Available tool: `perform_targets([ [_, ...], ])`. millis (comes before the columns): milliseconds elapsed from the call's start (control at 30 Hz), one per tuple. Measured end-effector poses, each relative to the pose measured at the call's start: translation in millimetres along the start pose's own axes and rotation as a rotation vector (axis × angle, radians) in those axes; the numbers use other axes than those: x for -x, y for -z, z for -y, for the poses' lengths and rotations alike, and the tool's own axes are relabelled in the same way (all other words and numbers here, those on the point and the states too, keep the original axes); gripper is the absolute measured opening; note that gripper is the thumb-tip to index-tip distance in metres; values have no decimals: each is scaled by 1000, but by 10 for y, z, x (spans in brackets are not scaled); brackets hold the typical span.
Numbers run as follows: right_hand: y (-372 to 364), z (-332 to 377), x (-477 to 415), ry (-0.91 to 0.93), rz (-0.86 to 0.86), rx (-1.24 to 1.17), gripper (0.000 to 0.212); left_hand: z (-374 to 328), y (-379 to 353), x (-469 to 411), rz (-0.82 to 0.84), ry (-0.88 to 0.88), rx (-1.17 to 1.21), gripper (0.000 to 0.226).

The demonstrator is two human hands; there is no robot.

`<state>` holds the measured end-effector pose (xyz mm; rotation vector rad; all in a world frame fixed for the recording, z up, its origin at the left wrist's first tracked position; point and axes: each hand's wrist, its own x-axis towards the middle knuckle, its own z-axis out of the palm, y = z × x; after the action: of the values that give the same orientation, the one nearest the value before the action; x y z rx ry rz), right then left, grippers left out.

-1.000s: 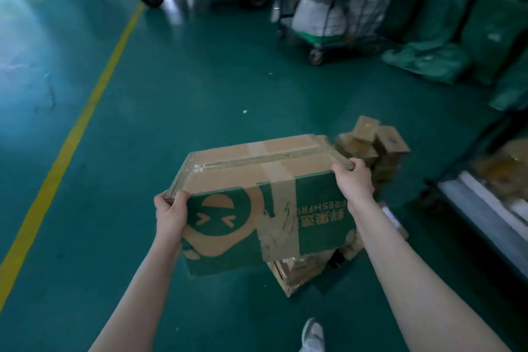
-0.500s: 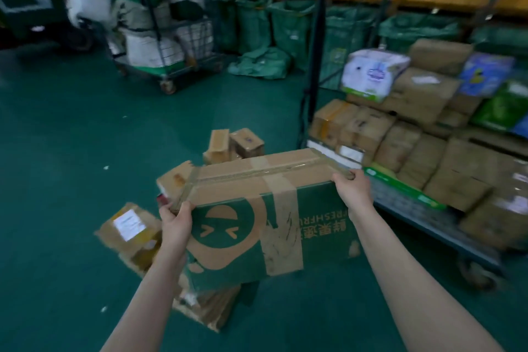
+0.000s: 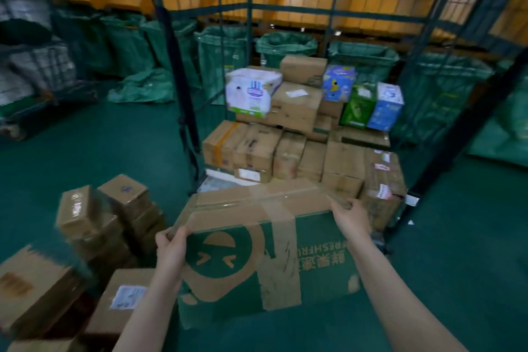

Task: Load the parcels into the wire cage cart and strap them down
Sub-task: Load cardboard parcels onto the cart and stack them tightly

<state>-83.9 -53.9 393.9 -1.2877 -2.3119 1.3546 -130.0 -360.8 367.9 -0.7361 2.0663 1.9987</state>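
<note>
Carton: a taped green-and-brown carton (image 3: 257, 260) is held in the air just short of the open front of the wire cage cart (image 3: 314, 10), with its printed face toward the camera and upside down.
Left hand: the left hand (image 3: 171, 246) grips the near-left top corner, fingers curled over the edge.
Right hand: the right hand (image 3: 350, 218) grips the top right corner, fingers curled onto the taped top.
Cart load: stacked parcels (image 3: 300, 151) fill the middle and back, rising in steps toward the rear mesh. A lower spot shows at the front left, where a flat pale parcel (image 3: 220, 180) lies.
Floor pile: more boxes (image 3: 108, 217) wait on the green floor (image 3: 85, 151), near the carton on its left.
Step in hand: carrying the carton into the cart. Loading looks partly done and strapping not yet begun.
Doing it well: keep the carton level and bring it in over the cart's front edge. Set it flat on the low front-left spot, or flat across the front row. Push it snug against its neighbours so no gap is left.
Grip: both holds are on top corners only, so the weight hangs from the fingertips. A hand moved under the base would steady it.
Risk: the top tape looks loose and wrinkled, so a flap may give way. A big box set high or tilted would make strapping harder.
</note>
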Motion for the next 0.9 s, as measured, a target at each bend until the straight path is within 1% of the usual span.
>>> perform_targets([
  [133, 95, -44, -469, -48, -63, -10, 53, -183, -557, -325, 80, -15, -35, 34],
  [267, 72, 29, -971, -110, -152, -84, 55, -505, -1160, -859, 167, -25, -85, 33],
  [367, 104, 111, -1311, -149, -249, -129, 57, -791, -1609, -1225, 230, -16, -165, 33],
  [467, 134, 198, -1613, -180, -338, -214, 62, -1065, -2058, -1454, 328, -72, -139, 32],
  [567, 213, 287, -1886, -179, -402, -257, 55, -1241, -2475, -1606, 403, -67, -131, 26],
  [700, 383, 360, -2340, -179, -473, -270, 51, -1348, -3076, -1834, 468, -103, -147, 34],
  [900, 681, 304, -3339, -230, -538, -298, 50, -1535, -4260, -2179, 523, -58, -194, 36],
])
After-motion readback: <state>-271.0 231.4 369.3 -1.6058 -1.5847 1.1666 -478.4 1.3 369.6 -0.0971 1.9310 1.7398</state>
